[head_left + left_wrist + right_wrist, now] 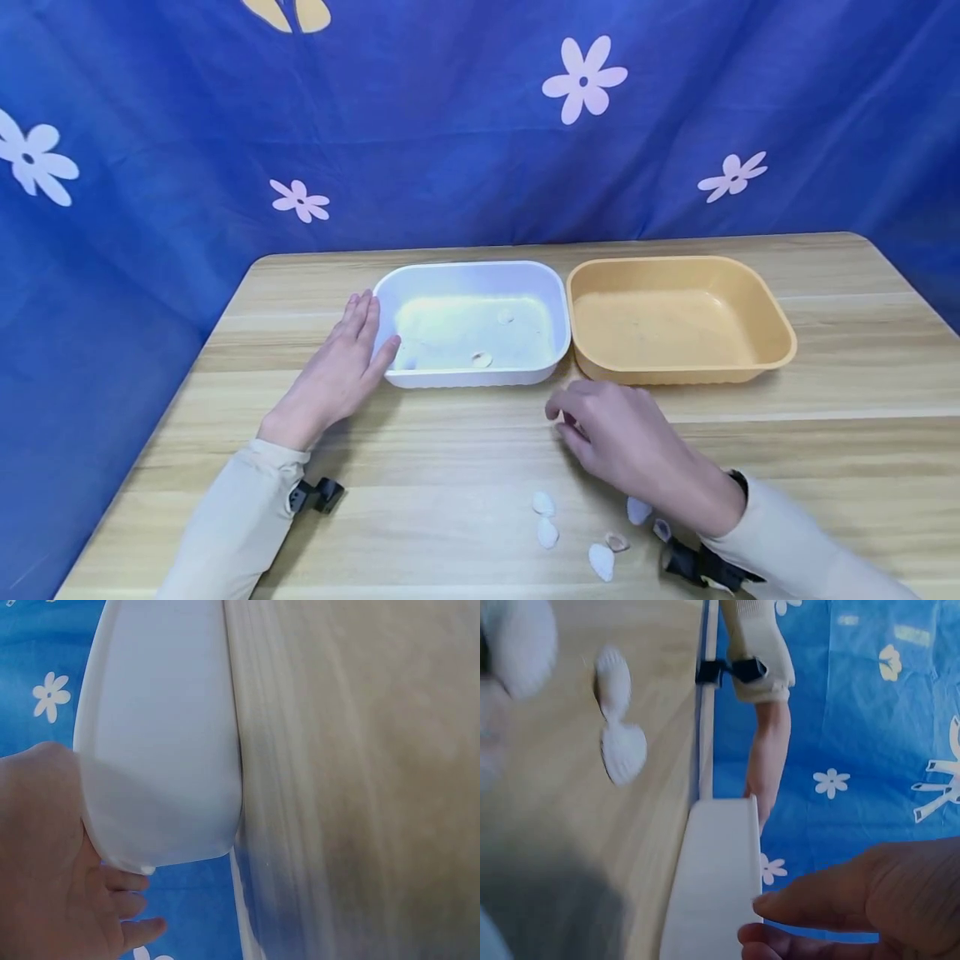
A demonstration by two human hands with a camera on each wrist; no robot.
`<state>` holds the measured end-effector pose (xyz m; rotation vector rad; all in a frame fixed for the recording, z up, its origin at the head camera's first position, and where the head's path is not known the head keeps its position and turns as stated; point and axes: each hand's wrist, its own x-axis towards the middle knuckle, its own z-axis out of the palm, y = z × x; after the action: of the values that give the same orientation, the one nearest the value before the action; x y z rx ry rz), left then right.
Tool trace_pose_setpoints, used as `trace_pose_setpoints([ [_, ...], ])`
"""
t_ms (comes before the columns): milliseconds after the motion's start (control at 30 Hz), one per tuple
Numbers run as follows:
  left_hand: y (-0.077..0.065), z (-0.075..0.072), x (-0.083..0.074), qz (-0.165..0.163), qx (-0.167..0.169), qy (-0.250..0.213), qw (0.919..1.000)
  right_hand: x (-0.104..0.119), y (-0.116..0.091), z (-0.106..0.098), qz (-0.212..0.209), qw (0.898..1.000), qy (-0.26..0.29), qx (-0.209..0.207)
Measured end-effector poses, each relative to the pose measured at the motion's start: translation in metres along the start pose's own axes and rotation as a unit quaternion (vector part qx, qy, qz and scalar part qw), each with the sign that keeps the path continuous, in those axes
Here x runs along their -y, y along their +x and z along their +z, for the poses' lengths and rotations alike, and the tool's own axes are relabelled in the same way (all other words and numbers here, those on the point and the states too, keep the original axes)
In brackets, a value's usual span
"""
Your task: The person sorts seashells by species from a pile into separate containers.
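My left hand (337,358) holds the left end of a white plastic basin (480,381), its thumb over the rim and its fingers along the outer wall. Two small shells lie in this basin, a pale one (506,317) and one with a brownish mark (482,359). Above the table, in front of where the two basins meet, is my right hand (626,429), fingers loosely bent. A gap shows between its thumb (810,900) and fingertips in the right wrist view, with nothing visible there. Several shells lie below it, including a white shell (602,562) and a brownish shell (617,542).
A yellow-orange basin (682,369) stands directly right of the white one. Two white shells, one (543,503) behind the other (547,532), lie left of the right forearm. Near that wrist lies another shell (638,510). A blue flowered cloth (450,167) hangs behind the wooden table (420,500).
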<state>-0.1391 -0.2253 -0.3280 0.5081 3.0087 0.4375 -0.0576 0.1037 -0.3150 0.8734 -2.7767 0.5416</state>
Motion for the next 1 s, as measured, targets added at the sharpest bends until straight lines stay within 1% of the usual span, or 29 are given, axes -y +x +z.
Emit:
trace_pose_setpoints([
  [100, -0.001, 0.0, 0.0, -0.001, -0.001, -0.002, 1.0, -0.002, -0.014, -0.001, -0.019, 0.999, 0.032, 0.026],
  [200, -0.001, 0.001, 0.0, -0.002, 0.0, -0.002, 1.0, -0.012, -0.028, -0.001, -0.042, 0.995, 0.07, 0.051],
  [333, -0.001, 0.001, -0.001, -0.003, 0.002, -0.003, 1.0, -0.029, -0.045, -0.001, -0.077, 0.988, 0.102, 0.086],
  [467, -0.001, 0.001, -0.001, -0.004, 0.0, -0.004, 1.0, -0.042, -0.058, -0.004, -0.127, 0.978, 0.119, 0.112],
  [533, -0.001, 0.001, -0.001, -0.004, 0.0, -0.004, 1.0, -0.046, -0.062, -0.005, -0.149, 0.975, 0.117, 0.117],
  [600, 0.0, 0.002, -0.001, -0.005, 0.0, -0.005, 1.0, -0.05, -0.066, -0.006, -0.167, 0.974, 0.104, 0.11],
  [667, 0.0, 0.002, 0.0, -0.005, -0.001, -0.004, 1.0, -0.054, -0.069, -0.007, -0.176, 0.975, 0.088, 0.104],
  [833, 0.001, 0.002, 0.001, -0.002, -0.005, -0.002, 1.0, -0.059, -0.077, -0.007, -0.174, 0.976, 0.067, 0.109],
  [933, 0.0, 0.001, 0.001, -0.002, -0.005, -0.003, 1.0, -0.06, -0.079, -0.005, -0.17, 0.977, 0.06, 0.116],
  [1000, 0.0, 0.001, 0.001, -0.003, -0.004, -0.003, 1.0, -0.061, -0.08, -0.004, -0.17, 0.977, 0.052, 0.114],
])
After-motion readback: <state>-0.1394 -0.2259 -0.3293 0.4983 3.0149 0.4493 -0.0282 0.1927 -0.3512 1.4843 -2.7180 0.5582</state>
